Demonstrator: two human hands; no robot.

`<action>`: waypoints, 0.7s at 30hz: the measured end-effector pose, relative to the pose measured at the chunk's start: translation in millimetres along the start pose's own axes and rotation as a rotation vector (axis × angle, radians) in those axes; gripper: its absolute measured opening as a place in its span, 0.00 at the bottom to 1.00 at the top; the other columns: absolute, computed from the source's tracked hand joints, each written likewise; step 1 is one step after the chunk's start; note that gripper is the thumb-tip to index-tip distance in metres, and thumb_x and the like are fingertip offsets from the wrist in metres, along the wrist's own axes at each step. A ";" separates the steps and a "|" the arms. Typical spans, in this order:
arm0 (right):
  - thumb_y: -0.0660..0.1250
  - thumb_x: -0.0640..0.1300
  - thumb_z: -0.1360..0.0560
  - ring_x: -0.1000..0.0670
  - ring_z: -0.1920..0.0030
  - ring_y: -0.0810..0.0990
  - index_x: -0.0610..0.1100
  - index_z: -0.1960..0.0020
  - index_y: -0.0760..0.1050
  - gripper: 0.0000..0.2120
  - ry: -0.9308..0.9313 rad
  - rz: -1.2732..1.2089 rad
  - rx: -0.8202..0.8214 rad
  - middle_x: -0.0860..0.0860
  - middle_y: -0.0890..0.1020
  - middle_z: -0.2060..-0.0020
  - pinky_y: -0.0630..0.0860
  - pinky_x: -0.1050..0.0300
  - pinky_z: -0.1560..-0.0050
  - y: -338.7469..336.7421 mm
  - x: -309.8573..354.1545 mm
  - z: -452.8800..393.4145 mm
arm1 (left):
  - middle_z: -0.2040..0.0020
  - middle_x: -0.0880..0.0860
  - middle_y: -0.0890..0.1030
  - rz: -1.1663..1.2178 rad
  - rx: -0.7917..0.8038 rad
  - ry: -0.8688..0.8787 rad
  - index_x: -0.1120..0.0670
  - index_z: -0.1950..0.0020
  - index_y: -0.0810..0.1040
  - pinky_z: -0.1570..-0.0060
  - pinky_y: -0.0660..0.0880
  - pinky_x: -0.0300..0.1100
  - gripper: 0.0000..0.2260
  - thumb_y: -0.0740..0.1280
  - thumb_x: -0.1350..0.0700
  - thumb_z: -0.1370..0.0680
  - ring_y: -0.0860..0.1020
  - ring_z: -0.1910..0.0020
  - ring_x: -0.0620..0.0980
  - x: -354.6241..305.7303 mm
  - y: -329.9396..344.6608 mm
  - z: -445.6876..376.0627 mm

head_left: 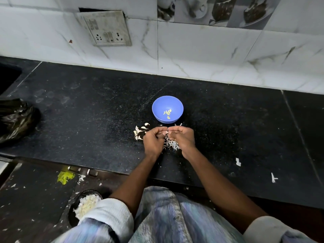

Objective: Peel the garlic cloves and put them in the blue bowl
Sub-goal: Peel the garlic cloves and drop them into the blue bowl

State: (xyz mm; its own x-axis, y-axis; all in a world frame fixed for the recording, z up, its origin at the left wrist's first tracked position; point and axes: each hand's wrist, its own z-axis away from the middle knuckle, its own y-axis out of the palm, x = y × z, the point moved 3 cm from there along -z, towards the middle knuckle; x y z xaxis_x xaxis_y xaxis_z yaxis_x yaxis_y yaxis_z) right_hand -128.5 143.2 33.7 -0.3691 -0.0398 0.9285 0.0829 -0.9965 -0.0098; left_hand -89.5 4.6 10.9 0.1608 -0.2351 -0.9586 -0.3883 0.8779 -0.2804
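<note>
1. Left hand and right hand are meeting fingertip to fingertip just near of the bowl, both pinching one clove, mostly hidden.
2. Peeled cloves are lying in the bowl; unpeeled ones are waiting to the left, skins beneath the hands.
3. Judgement: the person is stripping skin; peeling from the tip over the skins should be keeping the bowl clean.

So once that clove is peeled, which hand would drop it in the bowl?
Probably the right hand: it sits directly below the blue bowl, slightly nearer than the left hand. Which hand holds the clove is unclear.
</note>
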 end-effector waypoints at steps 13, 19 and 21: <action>0.73 0.36 0.23 0.51 0.64 0.87 0.39 0.53 0.85 0.02 -0.075 0.244 -0.002 0.46 0.87 0.64 0.82 0.60 0.61 -2.7 -0.3 0.1 | 0.53 0.51 0.89 0.184 -0.029 -0.104 0.56 0.47 0.88 0.47 0.84 0.49 0.10 0.71 0.68 0.21 0.87 0.52 0.52 15.8 9.6 0.2; 0.71 0.35 0.24 0.50 0.63 0.86 0.40 0.55 0.85 0.04 -0.048 0.267 0.052 0.46 0.87 0.64 0.82 0.59 0.60 0.3 5.0 -2.2 | 0.53 0.49 0.89 0.197 -0.012 -0.079 0.54 0.48 0.88 0.48 0.84 0.46 0.09 0.72 0.67 0.20 0.87 0.54 0.48 13.5 4.6 -8.0; 0.71 0.35 0.25 0.50 0.64 0.86 0.40 0.56 0.85 0.04 -0.065 0.296 0.057 0.47 0.87 0.65 0.82 0.60 0.62 1.3 8.3 -3.8 | 0.53 0.50 0.89 0.195 -0.015 -0.081 0.54 0.48 0.88 0.46 0.84 0.47 0.07 0.74 0.65 0.20 0.87 0.53 0.49 15.1 2.8 -10.8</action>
State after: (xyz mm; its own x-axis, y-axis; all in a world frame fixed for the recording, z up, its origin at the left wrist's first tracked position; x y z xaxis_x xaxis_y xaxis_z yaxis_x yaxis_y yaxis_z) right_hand -135.0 141.3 40.0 -0.2613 -0.3213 0.9102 0.2307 -0.9364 -0.2643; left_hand -98.0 -1.0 -5.0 0.1530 -0.0267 -0.9879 -0.4324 0.8971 -0.0912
